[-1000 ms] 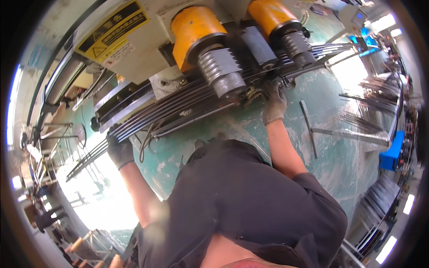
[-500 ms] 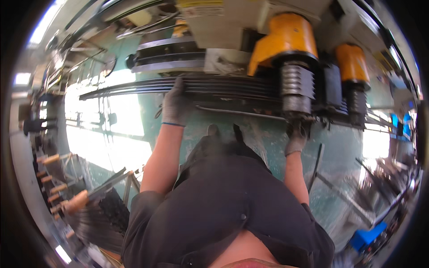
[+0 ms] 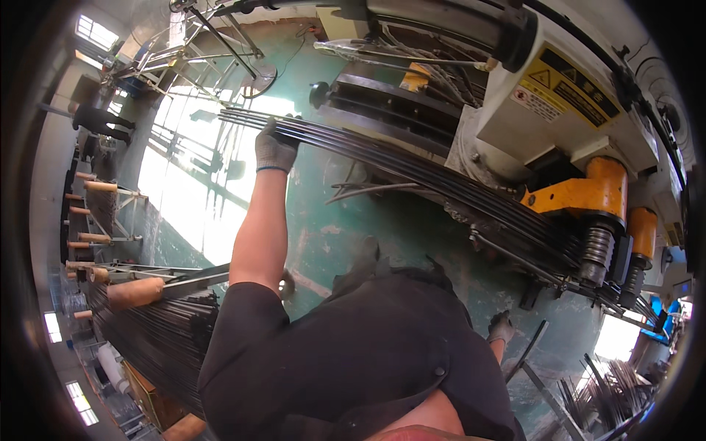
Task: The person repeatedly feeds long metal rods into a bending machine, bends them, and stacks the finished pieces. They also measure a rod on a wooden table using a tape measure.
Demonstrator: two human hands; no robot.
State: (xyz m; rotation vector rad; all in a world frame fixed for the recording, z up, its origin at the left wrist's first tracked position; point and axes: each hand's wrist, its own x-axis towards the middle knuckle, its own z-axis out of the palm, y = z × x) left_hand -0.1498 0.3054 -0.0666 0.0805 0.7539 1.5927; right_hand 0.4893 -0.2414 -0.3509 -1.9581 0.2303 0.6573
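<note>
A bundle of long, thin dark metal rods (image 3: 382,158) slants from the upper left down to the machine at right. My left hand (image 3: 276,147), in a grey knit glove, is closed round the rods near their far-left ends. Low at the right, beside my body, is my right hand (image 3: 501,327), also gloved. It is apart from the rods and machine, its fingers loosely bent, with nothing seen in it. Orange clamp-like parts (image 3: 581,192) with a coiled metal spring (image 3: 597,253) stand over the rods' right part, which is partly hidden there.
The pale machine housing (image 3: 559,103) carries yellow and black warning labels. A rack piled with dark rods (image 3: 158,331) stands at lower left, with brown rolls (image 3: 136,292) on its arms. More rods (image 3: 603,393) lie at lower right. Another person (image 3: 103,121) stands far left.
The view has turned, so the machine appears farther right. My right hand has moved away from beneath the spring part to beside my body. My left hand still holds the rods.
</note>
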